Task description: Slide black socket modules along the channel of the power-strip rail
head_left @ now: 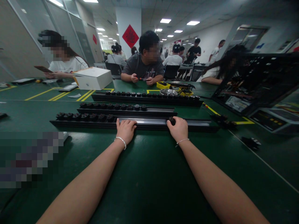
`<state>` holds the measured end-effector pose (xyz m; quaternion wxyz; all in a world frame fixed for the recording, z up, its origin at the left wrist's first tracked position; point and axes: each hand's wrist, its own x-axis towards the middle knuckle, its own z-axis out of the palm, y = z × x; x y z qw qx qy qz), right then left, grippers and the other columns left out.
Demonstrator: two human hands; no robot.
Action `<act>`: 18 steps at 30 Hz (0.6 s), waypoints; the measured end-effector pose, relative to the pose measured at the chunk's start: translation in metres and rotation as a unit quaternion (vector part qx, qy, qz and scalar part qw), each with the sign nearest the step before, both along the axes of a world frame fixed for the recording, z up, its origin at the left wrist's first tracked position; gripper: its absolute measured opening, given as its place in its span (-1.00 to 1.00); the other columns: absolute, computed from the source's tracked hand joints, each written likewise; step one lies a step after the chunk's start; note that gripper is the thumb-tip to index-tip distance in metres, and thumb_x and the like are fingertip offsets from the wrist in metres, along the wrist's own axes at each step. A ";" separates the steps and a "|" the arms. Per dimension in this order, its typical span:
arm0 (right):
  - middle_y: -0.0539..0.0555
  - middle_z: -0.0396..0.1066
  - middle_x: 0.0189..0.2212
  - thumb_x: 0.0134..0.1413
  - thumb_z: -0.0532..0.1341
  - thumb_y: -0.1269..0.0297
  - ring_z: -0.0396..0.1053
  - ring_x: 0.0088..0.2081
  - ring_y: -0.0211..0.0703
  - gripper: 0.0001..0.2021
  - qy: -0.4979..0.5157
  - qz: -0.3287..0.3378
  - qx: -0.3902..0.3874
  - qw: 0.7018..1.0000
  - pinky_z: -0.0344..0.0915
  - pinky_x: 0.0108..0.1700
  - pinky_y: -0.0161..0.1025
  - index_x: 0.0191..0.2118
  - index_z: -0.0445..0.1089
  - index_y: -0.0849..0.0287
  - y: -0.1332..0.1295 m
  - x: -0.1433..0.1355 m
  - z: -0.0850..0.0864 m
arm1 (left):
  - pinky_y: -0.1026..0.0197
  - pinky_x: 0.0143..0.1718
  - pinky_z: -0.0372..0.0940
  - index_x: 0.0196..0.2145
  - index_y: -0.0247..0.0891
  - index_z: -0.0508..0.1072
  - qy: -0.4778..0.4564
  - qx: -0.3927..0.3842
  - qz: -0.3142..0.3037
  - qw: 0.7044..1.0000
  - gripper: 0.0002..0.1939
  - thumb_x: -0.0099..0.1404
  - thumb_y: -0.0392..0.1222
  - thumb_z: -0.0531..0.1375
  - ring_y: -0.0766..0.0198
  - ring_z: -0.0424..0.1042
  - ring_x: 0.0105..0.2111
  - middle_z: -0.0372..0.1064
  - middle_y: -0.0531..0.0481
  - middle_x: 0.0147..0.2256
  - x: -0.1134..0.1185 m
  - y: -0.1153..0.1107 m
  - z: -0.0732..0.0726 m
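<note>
A long black rail with a shiny inner channel lies crosswise on the table in front of me. My left hand rests on its near edge, fingers apart and holding nothing. Several small round black socket-like modules sit in a row along the rail's left part. Farther right, my right hand is closed around one black round module at the rail; its fingers partly cover that piece. Whether this module is seated in the channel I cannot tell.
Behind lie a second rail and a third rail, both bearing modules. Loose black pieces and an open black computer case are at right. A white box stands at the far left. Across the table, a person holds a screwdriver.
</note>
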<state>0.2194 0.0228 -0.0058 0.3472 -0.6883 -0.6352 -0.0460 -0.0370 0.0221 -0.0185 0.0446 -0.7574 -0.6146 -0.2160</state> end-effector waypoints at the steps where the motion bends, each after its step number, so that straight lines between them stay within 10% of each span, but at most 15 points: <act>1: 0.22 0.45 -0.21 0.07 0.08 0.14 0.33 -0.13 0.01 -0.68 0.000 0.003 0.000 1.000 0.10 0.02 -0.05 -0.19 0.41 0.27 0.000 0.000 0.000 | -0.28 0.20 -0.25 -0.11 -0.05 0.42 -0.002 0.000 0.002 1.000 -0.72 0.32 -0.15 -0.02 0.09 0.29 -0.05 0.43 -0.03 -0.19 0.000 0.000 0.000; 18: 0.23 0.44 -0.15 0.07 0.10 0.12 0.33 -0.08 0.02 -0.64 -0.004 0.017 0.003 1.000 0.15 0.03 -0.08 -0.14 0.42 0.27 0.003 -0.006 -0.001 | -0.38 0.20 -0.30 -0.18 -0.10 0.43 -0.020 0.003 0.029 0.999 -0.74 0.26 -0.25 0.00 0.03 0.29 -0.04 0.41 -0.07 -0.17 -0.001 -0.002 0.003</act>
